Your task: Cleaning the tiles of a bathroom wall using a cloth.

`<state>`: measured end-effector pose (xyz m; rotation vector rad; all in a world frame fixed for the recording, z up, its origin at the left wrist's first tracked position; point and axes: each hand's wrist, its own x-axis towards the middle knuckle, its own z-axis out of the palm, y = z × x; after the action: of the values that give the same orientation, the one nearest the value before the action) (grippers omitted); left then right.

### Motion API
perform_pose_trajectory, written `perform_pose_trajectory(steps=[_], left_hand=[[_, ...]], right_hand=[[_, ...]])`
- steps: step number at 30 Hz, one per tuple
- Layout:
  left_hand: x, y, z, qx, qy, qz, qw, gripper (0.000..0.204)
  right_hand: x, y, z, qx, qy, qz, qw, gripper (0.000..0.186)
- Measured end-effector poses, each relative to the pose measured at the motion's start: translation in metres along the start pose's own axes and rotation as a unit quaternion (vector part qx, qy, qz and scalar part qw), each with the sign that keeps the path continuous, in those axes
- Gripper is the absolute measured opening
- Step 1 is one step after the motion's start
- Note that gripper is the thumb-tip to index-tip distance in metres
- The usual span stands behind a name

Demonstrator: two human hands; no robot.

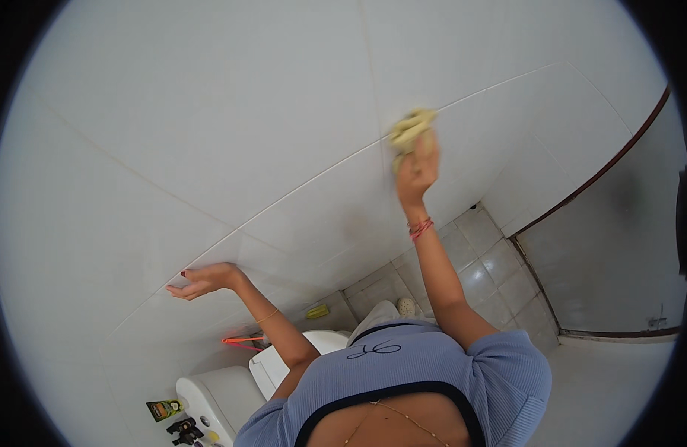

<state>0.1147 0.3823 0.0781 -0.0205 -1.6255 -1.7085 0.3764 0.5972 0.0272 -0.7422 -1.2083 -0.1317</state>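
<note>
My right hand grips a crumpled pale yellow cloth against the white tiled wall, just at a horizontal grout line; hand and cloth are blurred by motion. A red string bracelet circles that wrist. Further down and to the left, my left hand is open beside the same grout line, fingers slightly curled and apart with nothing in them, its fingertips at or close to the wall.
Below me are a white toilet with small items on its tank, orange and pink handles, a yellow object and grey floor tiles. A dark-framed metal door stands at the right.
</note>
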Motion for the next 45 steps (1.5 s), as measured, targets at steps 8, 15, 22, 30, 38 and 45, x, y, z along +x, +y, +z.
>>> perform_pose_trajectory(steps=[8,15,22,30,38,45], left_hand=[[-0.002,0.003,-0.001,-0.027,0.011,-0.001,1.000,0.053],[0.000,0.001,0.000,-0.019,0.008,0.003,1.000,0.054],[0.003,-0.008,0.008,0.006,0.012,0.042,0.999,0.055],[-0.002,-0.005,0.001,-0.032,0.011,0.012,0.999,0.053],[-0.003,-0.002,0.000,-0.042,0.021,0.011,0.999,0.050],[-0.002,-0.003,0.004,-0.055,0.015,0.024,0.998,0.051]], right_hand=[[0.042,0.027,-0.006,0.272,0.225,0.533,0.769,0.052],[-0.020,-0.156,0.028,0.231,-0.084,0.069,0.967,0.040],[-0.113,-0.149,0.026,0.237,-0.274,-0.298,0.883,0.026],[-0.083,-0.005,-0.013,-0.009,-0.163,-0.172,0.972,0.037],[-0.027,0.009,-0.014,0.019,-0.013,0.318,0.948,0.057],[-0.058,-0.098,0.012,0.098,-0.083,0.125,0.984,0.047]])
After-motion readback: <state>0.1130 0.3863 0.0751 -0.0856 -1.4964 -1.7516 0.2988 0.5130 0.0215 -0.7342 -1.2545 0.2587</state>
